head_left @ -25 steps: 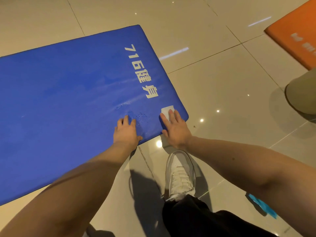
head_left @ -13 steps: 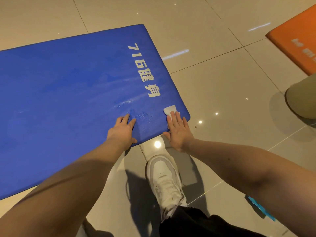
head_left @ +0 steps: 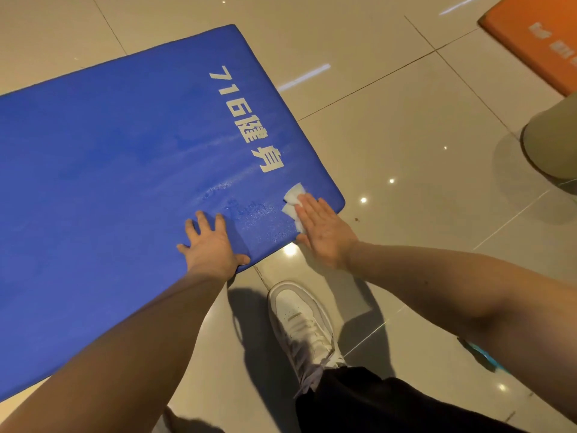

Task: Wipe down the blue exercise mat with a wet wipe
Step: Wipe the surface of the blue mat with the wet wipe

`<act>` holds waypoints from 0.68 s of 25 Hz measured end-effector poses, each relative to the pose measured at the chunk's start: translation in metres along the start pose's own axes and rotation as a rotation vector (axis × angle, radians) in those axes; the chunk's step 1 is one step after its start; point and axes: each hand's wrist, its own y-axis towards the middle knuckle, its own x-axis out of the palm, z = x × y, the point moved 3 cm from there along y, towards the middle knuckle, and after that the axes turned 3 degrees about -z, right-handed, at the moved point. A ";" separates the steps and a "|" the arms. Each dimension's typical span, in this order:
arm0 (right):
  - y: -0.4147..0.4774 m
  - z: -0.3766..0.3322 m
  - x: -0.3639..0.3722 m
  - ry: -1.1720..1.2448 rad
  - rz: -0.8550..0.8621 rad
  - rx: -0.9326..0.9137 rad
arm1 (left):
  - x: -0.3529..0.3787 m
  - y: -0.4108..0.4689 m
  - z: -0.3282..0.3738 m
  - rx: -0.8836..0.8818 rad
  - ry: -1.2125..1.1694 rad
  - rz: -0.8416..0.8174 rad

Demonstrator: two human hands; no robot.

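Just one wipe (head_left: 293, 197), one blue mat (head_left: 109, 182)

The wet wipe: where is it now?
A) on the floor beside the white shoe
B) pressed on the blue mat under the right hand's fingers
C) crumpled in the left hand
B: the wet wipe lies under the straight fingers of the right hand, on the blue mat near its corner.
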 end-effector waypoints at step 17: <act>0.011 -0.017 0.002 0.012 0.012 -0.013 | -0.002 0.009 0.004 -0.041 -0.008 -0.035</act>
